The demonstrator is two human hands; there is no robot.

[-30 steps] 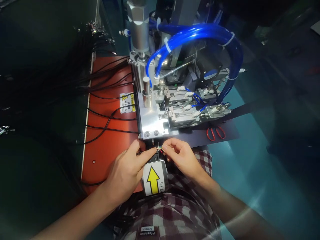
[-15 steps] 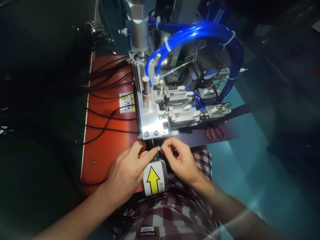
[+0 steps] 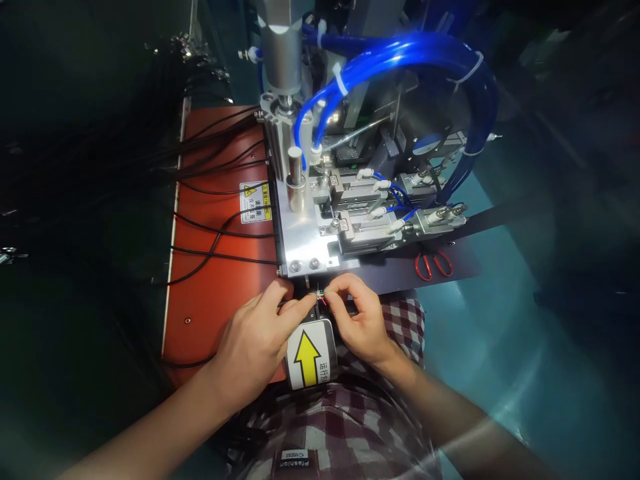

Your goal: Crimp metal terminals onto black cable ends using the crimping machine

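Observation:
A small bunch of thin coloured wires (image 3: 321, 295), with red, green and white showing, sits between my two hands at the front edge of a metal machine (image 3: 305, 240). My left hand (image 3: 257, 333) is closed, its thumb and forefinger pinching the wires from the left. From the other side, my right hand (image 3: 361, 323) pinches the wire ends between thumb and fingertip. What exactly lies under the fingertips is too small to make out. Just below the wires is a white guard with a yellow arrow (image 3: 307, 357).
Several black cables (image 3: 220, 237) run across an orange-red board (image 3: 205, 320) at the left. Thick blue air tubes (image 3: 400, 50) arch over the machine and its pneumatic cylinders (image 3: 367, 230). Red-handled scissors (image 3: 423, 268) lie on the dark plate at the right.
The view has shifted slightly, so the machine appears a little farther right and higher. Both hands keep their pinch, with almost no movement at the wires.

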